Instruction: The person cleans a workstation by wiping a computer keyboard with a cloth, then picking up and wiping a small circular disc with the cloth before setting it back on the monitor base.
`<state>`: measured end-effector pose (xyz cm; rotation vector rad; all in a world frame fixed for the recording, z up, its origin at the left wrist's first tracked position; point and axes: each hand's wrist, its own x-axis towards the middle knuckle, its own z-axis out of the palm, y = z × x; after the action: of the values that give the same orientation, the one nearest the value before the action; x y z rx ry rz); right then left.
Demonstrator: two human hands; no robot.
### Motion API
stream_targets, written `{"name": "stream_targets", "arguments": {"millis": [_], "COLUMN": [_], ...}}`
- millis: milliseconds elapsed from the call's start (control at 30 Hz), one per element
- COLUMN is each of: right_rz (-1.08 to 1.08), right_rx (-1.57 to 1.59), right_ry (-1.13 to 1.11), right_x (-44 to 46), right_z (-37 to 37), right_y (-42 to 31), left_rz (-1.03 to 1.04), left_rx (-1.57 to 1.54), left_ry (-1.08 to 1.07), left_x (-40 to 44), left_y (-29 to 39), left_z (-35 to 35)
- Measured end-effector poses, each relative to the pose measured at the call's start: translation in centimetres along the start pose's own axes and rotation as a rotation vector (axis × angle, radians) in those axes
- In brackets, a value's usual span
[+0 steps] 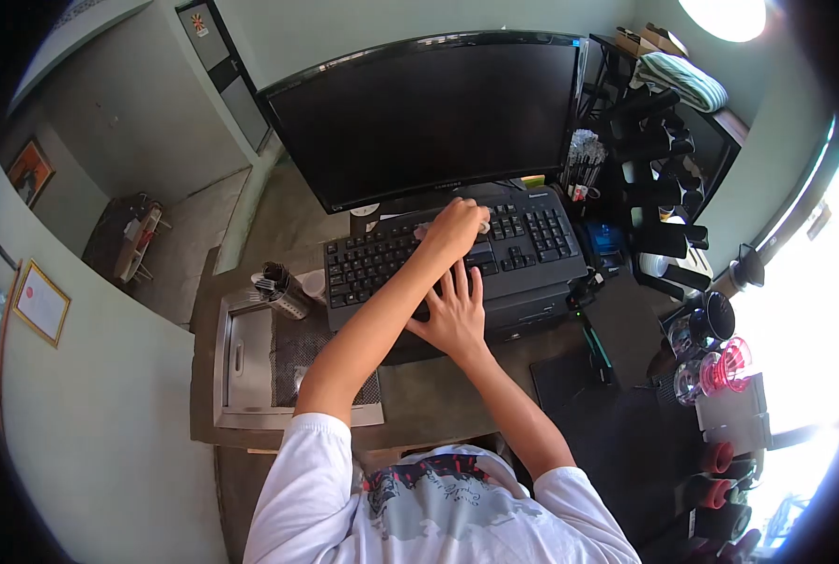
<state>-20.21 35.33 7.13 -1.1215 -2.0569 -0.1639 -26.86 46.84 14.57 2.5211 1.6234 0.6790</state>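
A black keyboard (541,235) lies on top of a dark box-like unit (532,305), below a large monitor. My left hand (455,228) is closed over the keyboard's upper rows, near its middle. A pale, crumpled piece of cloth or tissue (484,227) shows at the edges of its fingers. Just below, my right hand (452,315) rests with its fingers spread on the keyboard's front part. My left forearm crosses over the keys and hides some of them.
The monitor (429,122) stands behind the keyboard, its screen dark. On the left are a metal utensil holder (286,296) and a metal tray (241,362). Stacked black cups (659,146), a blue object (607,240) and red drippers (728,365) stand on the right.
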Motion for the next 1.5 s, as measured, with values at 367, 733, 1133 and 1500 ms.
{"name": "stream_targets", "arguments": {"millis": [367, 733, 1133, 1500], "right_rz": [0.011, 0.006, 0.001, -0.02], "right_rx": [0.013, -0.011, -0.012, -0.017], "right_ry": [0.047, 0.029, 0.013, 0.028], "right_x": [0.2, 0.2, 0.2, 0.1], "right_z": [-0.3, -0.3, -0.4, -0.2], "right_y": [-0.4, -0.2, -0.1, -0.2], "left_rz": [0.016, 0.079, 0.13, 0.037], "left_rx": [0.061, -0.007, -0.036, -0.08], "left_ry": [-0.064, 0.019, -0.044, -0.183], "left_x": [0.0, 0.7, 0.3, -0.4], "left_y": [-1.0, -0.4, 0.1, 1.0], "left_z": [-1.6, -1.0, 0.0, -1.2]}}
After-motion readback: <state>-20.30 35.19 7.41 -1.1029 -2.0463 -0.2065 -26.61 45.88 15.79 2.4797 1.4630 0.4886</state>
